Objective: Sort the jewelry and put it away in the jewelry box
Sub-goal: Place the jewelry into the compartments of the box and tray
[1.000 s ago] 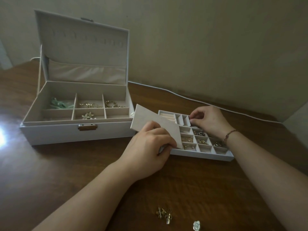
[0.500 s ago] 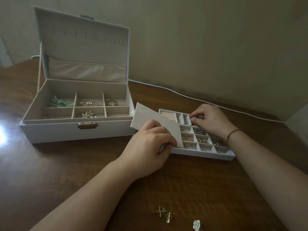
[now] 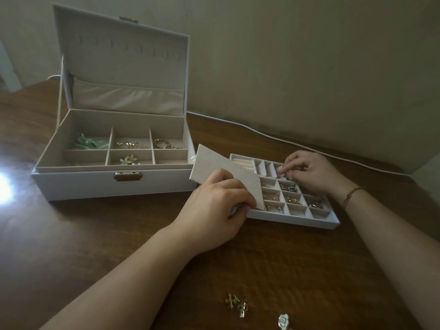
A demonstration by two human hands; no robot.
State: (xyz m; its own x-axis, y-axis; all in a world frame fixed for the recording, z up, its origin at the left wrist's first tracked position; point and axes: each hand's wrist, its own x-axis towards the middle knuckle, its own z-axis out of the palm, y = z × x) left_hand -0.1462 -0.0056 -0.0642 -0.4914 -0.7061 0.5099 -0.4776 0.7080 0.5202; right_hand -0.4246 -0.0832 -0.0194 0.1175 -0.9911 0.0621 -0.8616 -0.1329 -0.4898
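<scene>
The divided tray lies on the table just right of the open jewelry box. My left hand grips a beige card tilted over its left end; my right hand curls fingertips into a back compartment, whether on something I cannot tell.

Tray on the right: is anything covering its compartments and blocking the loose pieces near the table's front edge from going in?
Partly. The left hand holds a flat lid panel tilted over the tray's left compartments. The right-side compartments are open from above, though the right hand is at the back row. Gold pieces and white flower piece lie unobstructed.
</scene>
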